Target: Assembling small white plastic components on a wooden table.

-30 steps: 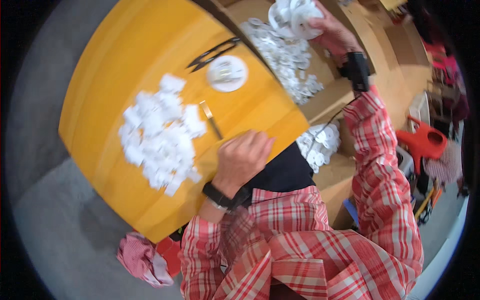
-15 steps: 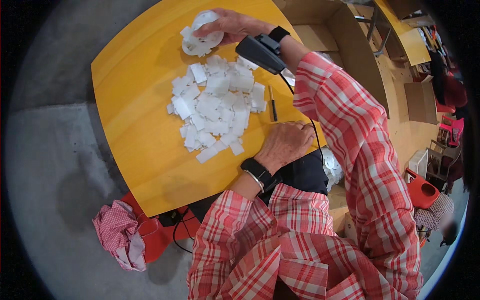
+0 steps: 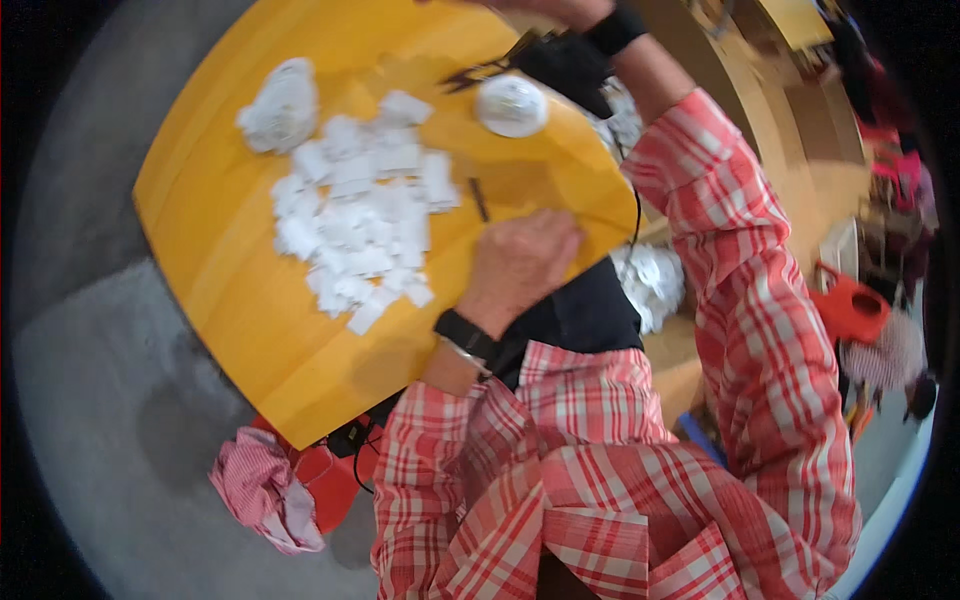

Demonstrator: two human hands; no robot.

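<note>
My left hand [image 3: 525, 255] rests on the near edge of the yellow table, fingers curled in, with nothing visible in it. At the upper edge my right hand [image 3: 550, 6] is mostly cut off; its fingers cannot be made out. Below it, a round white plastic part [image 3: 512, 106] sits on the table, beside the black device [image 3: 565, 72] by my right wrist. A heap of flat white plastic pieces [image 3: 360, 210] covers the middle. Beyond its far left end stands a white rounded clump of parts [image 3: 282, 108], blurred. A dark pen [image 3: 480, 200] lies between heap and left hand.
The yellow table [image 3: 230, 290] ends near my lap. White parts in a bag [image 3: 648, 285] are beside my right thigh. A black cable [image 3: 637, 215] hangs from the wrist device. Pink checked cloth [image 3: 262, 490] lies on a red seat at lower left.
My right hand has let go of the white rounded parts, which now stand on the table, and has moved up to the picture's edge. A round white part now shows below it.
</note>
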